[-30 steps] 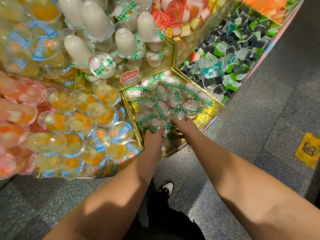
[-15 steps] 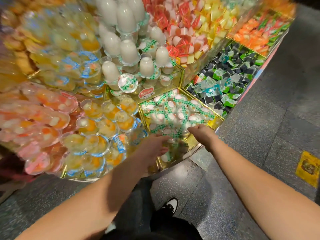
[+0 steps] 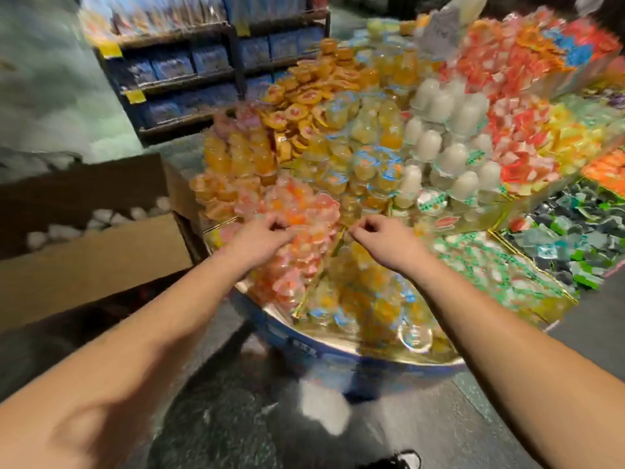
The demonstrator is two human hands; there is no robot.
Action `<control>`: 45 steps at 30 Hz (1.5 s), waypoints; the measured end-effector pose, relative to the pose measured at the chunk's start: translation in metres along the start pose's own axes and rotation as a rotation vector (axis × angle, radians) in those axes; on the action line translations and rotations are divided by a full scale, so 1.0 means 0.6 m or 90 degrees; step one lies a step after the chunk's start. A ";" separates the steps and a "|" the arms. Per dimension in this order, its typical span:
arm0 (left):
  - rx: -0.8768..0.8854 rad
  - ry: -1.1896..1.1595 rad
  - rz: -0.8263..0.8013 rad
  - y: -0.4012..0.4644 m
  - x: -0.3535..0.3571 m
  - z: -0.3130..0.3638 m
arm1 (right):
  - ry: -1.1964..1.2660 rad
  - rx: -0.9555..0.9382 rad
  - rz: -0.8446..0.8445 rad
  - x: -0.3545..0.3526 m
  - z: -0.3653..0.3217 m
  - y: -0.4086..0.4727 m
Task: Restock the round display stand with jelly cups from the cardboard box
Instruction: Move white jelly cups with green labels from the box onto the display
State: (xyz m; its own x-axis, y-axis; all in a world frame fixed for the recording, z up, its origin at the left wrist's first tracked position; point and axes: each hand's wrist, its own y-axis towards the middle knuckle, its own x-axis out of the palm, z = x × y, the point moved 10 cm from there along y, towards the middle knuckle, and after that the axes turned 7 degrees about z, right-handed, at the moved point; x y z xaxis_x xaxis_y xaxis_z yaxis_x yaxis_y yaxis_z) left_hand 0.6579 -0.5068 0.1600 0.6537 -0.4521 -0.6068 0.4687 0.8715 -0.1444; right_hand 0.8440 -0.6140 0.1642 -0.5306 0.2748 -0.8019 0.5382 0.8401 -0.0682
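- Over the near side of the round display stand (image 3: 338,358), both hands hang in the air with their fingers curled; the picture is blurred by motion.
- Left hand (image 3: 260,236) sits above the pink and orange jelly cups (image 3: 297,211); its fingers are bent inward, and whether they pinch a cup or merely touch the pile I cannot tell.
- Right hand (image 3: 378,238) is just beside it, over the gold divider between the pink compartment and the yellow jelly cups with blue lids (image 3: 368,299); its fingers are curled too, and nothing can be made out between them, so its grasp is also unclear.
- Cardboard box (image 3: 91,252) stands open on the floor to the left of the stand, touching or nearly touching its edge, with white rounded cups (image 3: 101,216) showing inside.
- On the stand's upper tier are white dome-shaped cups (image 3: 449,143); below them, to the right of the hands, lies a compartment of green-and-white lidded cups (image 3: 490,265).
- Farther right are wrapped red and yellow sweets (image 3: 527,137) and dark and green wrapped sweets (image 3: 575,225).
- Behind the stand, a dark shelf unit (image 3: 203,76) holds blue packets.
- At the bottom edge, a black and white shoe (image 3: 402,460) shows on the grey floor (image 3: 236,428).
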 end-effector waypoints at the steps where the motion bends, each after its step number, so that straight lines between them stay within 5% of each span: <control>1: -0.008 0.017 0.022 -0.007 -0.047 -0.033 | -0.005 -0.027 -0.014 0.035 -0.047 0.002; 8: -0.086 0.079 0.152 -0.043 -0.298 -0.263 | -0.074 -0.161 -0.135 0.258 -0.317 -0.005; 18: -0.232 0.134 0.172 0.019 -0.450 -0.497 | -0.135 -0.246 -0.239 0.528 -0.502 0.092; 30: -0.344 0.173 0.142 0.258 -0.637 -0.733 | -0.137 -0.194 -0.453 0.830 -0.652 0.337; 45: -0.501 0.150 0.025 0.395 -0.717 -1.081 | -0.221 -0.039 -0.475 1.070 -0.672 0.487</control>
State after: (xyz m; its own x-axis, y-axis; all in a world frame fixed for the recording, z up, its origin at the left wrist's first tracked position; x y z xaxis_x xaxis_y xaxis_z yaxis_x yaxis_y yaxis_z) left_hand 0.1027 0.0174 -0.1201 0.4776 -0.4426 -0.7590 -0.1629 0.8043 -0.5715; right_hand 0.3967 -0.0035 -0.1313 -0.4961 -0.5171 -0.6975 0.0822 0.7717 -0.6306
